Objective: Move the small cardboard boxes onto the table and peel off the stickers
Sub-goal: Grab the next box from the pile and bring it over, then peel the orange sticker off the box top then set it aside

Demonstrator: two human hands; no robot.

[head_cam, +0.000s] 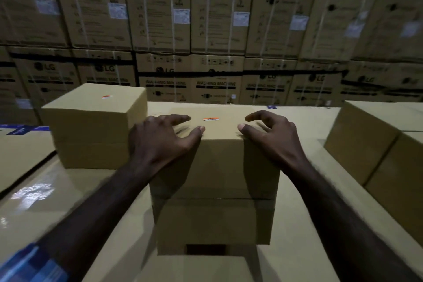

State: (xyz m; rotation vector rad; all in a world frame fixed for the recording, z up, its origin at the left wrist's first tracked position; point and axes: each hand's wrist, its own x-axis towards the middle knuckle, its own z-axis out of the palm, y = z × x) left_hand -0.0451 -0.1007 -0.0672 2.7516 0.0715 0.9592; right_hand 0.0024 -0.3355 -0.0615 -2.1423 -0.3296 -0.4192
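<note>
A small cardboard box (215, 167) stands in the middle of the view on a flat cardboard-covered surface (68, 201). An orange and white sticker (211, 119) lies on its top face. My left hand (160, 139) rests on the box's top left edge, fingers spread, thumb toward the sticker. My right hand (272, 135) hovers over the top right edge with curled, parted fingers. Neither hand touches the sticker. A second small box (91, 126) with its own orange sticker (106, 96) sits to the left, farther back.
More cardboard boxes (375, 144) stand at the right edge. A wall of large stacked washing-machine cartons (206, 30) fills the background. A lower carton with blue tape (20, 144) lies at the left. The picture is dim and slightly blurred.
</note>
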